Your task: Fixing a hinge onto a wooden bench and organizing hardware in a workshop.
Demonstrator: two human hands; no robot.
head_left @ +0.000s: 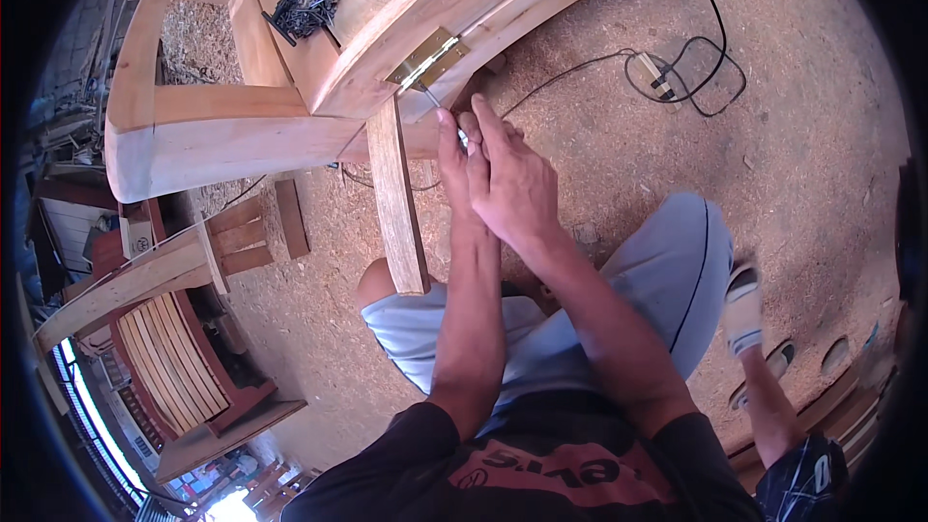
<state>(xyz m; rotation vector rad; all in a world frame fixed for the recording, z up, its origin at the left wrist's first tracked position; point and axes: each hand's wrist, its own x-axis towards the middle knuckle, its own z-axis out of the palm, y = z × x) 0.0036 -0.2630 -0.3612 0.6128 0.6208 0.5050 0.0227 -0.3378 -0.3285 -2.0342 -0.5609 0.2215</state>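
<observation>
Screwdriver (434, 100) is held at the brass-coloured hinge (432, 54), its shaft angled far and left, its tip at the hinge's near side. The handle is closed around by the left hand (453, 166); the right hand (519, 186) is overlapped on it, partly curled with one finger extended, and whether the handle is also gripped there cannot be told. The hinge is laid along the curved wooden beam (372, 45), right of a fastener pile (311, 2). Screw-driving seems to be in hand, though no screw can be discerned; straight alignment and steady pressure appear to be called for.
</observation>
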